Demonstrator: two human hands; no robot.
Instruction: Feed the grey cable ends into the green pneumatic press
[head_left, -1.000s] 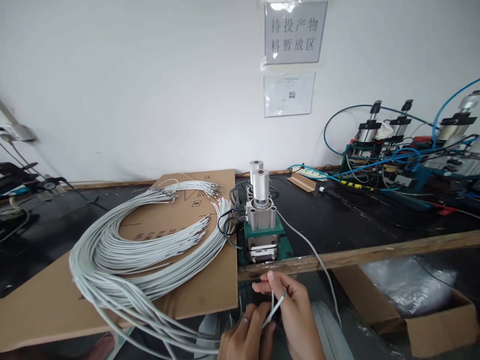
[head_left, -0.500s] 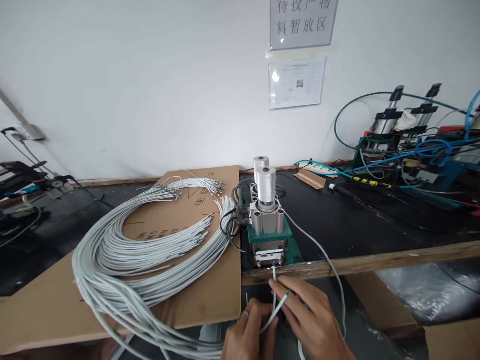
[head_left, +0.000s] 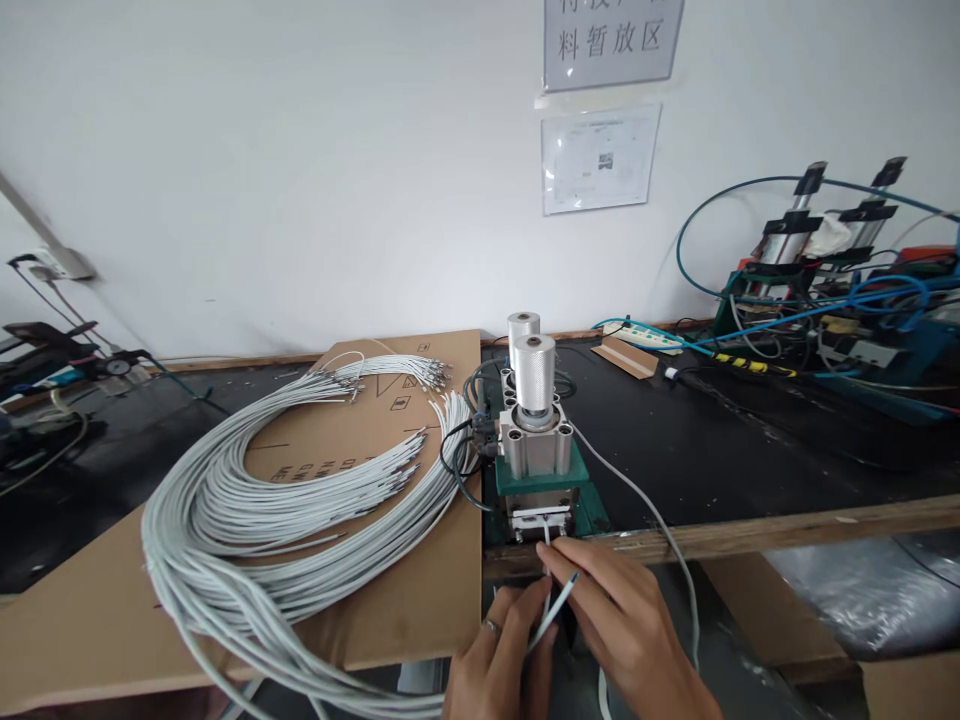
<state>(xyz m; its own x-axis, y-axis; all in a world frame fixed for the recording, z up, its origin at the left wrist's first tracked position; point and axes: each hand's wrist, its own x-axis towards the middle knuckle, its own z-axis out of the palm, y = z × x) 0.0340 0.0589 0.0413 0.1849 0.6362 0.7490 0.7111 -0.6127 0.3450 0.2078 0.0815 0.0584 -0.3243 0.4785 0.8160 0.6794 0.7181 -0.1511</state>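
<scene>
A white cable [head_left: 556, 607] runs between my hands in front of a small pneumatic press [head_left: 534, 445] with a knurled silver top and green plates. One length points straight up, its tip at the white slot [head_left: 541, 519] low on the press front; how deep it sits is hidden. A second white end with a dark blue tip slants up between my fingers. My right hand [head_left: 626, 620] pinches the upright length just below the slot. Lower down, my left hand [head_left: 501, 655], with a ring on one finger, is closed around the cable.
Left of the press, a large looped bundle of white cables [head_left: 217, 500] lies on a cardboard sheet [head_left: 442, 620]. A thin grey cord [head_left: 637, 490] hangs over the wooden table edge [head_left: 750, 535]. Other clamping machines [head_left: 787, 245] with blue hoses, and a power strip [head_left: 643, 337], stand at right.
Both hands have moved slightly up toward the press, bringing the upright cable tip from just below the slot up to it. The view has shifted a little.
</scene>
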